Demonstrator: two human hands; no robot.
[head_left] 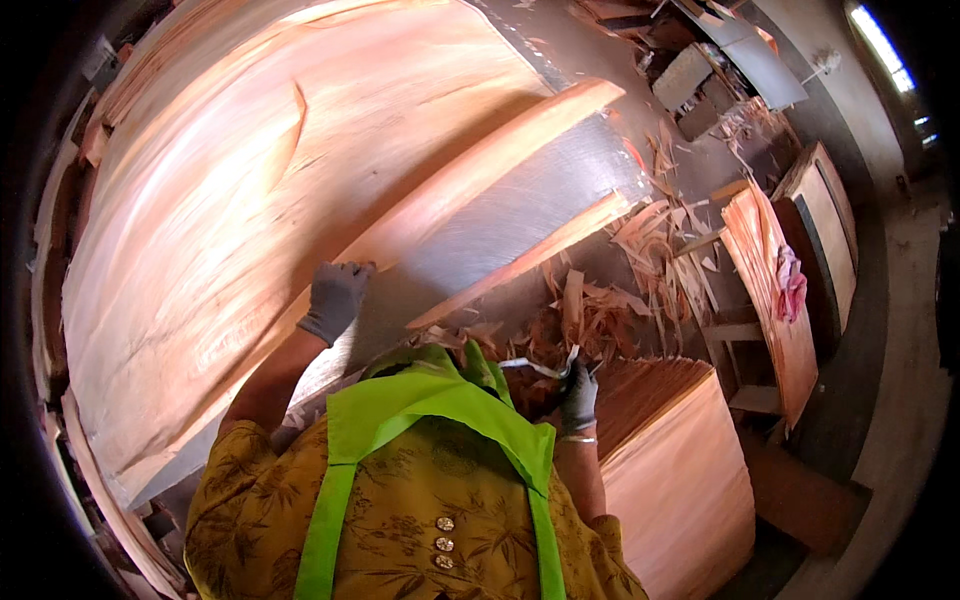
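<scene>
A large sheet of wood veneer covers most of the metal-topped table. Its near edge curls up into a long fold. My left hand, in a grey glove, is closed on that curled edge with the fingers bent over it. Beyond it, a narrow veneer strip lies along the table's near edge. Low at my right side, my right hand, also gloved, is closed around a thin, pale, bent tool. Its exact kind is not clear, and part of it is hidden by the fingers.
A tall stack of veneer sheets stands close by my right arm. Torn veneer scraps are heaped on the floor by the table. Farther right, more veneer leans on a wooden frame with a pink cloth on it.
</scene>
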